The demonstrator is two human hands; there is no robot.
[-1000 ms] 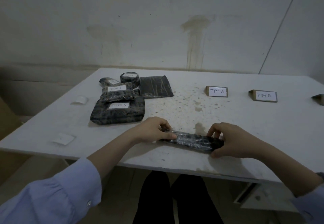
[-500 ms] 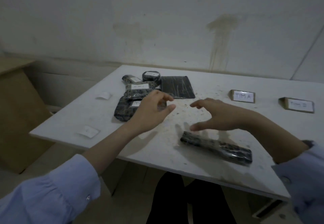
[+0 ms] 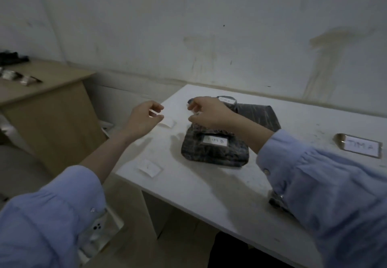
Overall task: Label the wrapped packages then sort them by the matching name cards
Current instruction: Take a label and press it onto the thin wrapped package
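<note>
Lying flat: dark plastic-wrapped package (image 3: 215,154), white label (image 3: 215,141) reading TIM B.

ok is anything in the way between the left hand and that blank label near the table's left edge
Nothing visible is in the way. The left hand hovers with its fingertips right at the blank label, which lies on the bare table. The wrapped packages lie further right, below the right hand.

L grip (image 3: 144,119), R grip (image 3: 206,113) moved over to label (image 3: 168,121).
</note>
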